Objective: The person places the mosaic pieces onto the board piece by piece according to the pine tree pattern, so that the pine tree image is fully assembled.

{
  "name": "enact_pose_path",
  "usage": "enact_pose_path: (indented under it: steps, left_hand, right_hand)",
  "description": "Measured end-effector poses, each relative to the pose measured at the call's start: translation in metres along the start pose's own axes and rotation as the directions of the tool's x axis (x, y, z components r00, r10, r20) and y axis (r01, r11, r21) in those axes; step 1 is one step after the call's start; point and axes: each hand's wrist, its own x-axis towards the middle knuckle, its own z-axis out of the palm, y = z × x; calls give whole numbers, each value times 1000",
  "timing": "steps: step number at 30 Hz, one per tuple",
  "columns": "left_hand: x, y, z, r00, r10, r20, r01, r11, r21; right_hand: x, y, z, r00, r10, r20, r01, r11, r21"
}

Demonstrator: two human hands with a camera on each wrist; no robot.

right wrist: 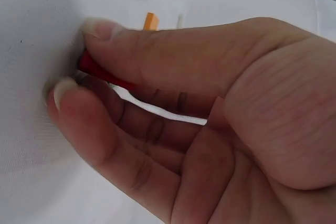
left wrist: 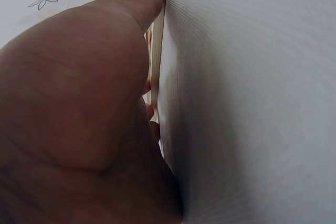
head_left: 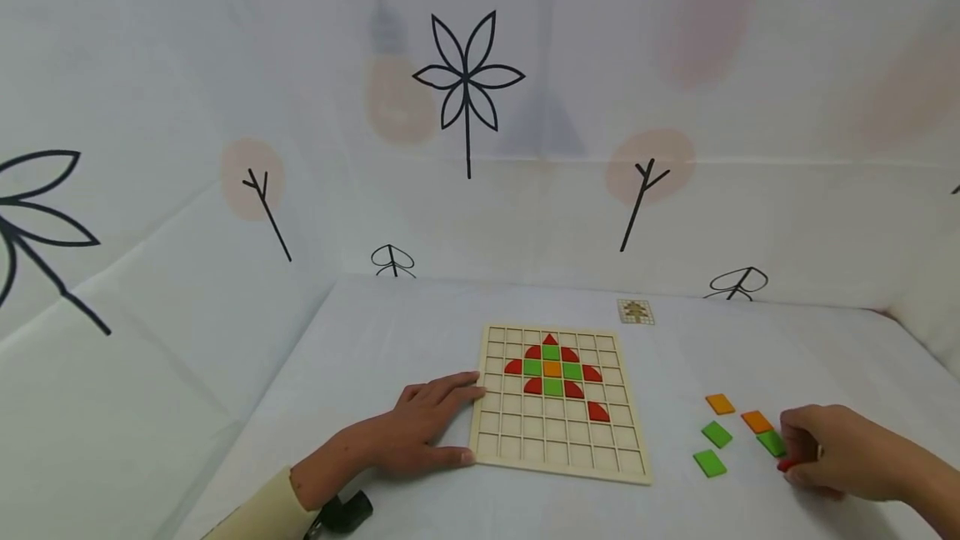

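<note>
A pale wooden grid board (head_left: 562, 473) lies on the white table. Red, green and one orange tile (head_left: 552, 369) form a stepped pattern in its upper middle, and one red tile (head_left: 597, 412) sits apart at lower right. My left hand (head_left: 423, 427) rests at the board's left edge, fingers extended and fingertips touching its rim. Far to the right, my right hand (head_left: 847, 452) pinches a red tile (right wrist: 102, 71) between thumb and fingers, low over the table. Most of that tile is hidden by the fingers. Just left of this hand lies a green tile (head_left: 771, 443).
Two orange tiles, one of them farther back (head_left: 720, 404), and more green tiles (head_left: 709, 463) lie loose between board and right hand. A small printed pattern card (head_left: 636, 312) lies behind the board. White patterned cloth (head_left: 525, 215) rises behind the table.
</note>
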Motion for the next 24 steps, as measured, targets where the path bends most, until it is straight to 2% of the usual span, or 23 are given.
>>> enact_pose_path:
  steps: [9, 13, 16, 19, 23, 24]
  left_hand:
    - [-1, -1, 1, 1000, 2, 0, -2, 1000, -5]
    - [-1, 0, 0, 1000, 4, -2, -4, 1000, -5]
    - [-2, 0, 0, 1000, 4, -1, -4, 1000, -2]
    - [-2, 1, 0, 1000, 1, 2, -1, 1000, -1]
    - [-2, 2, -2, 1000, -2, 4, 2, 1000, -10]
    - [-2, 2, -2, 1000, -4, 5, 4, 1000, -10]
  right_hand:
    - [-3, -4, -8, 996, -82, -42, 81, 996, -31]
    - [-9, -12, -13, 983, -166, -73, 167, 986, -1]
    - [-15, -19, -16, 947, -295, -126, 301, 953, 34]
    - [-20, -28, -14, 891, -407, -202, 426, 902, 62]
    - [-20, -45, -8, 820, -483, -308, 532, 842, 95]
    - [-19, -50, -7, 810, -489, -325, 543, 833, 100]
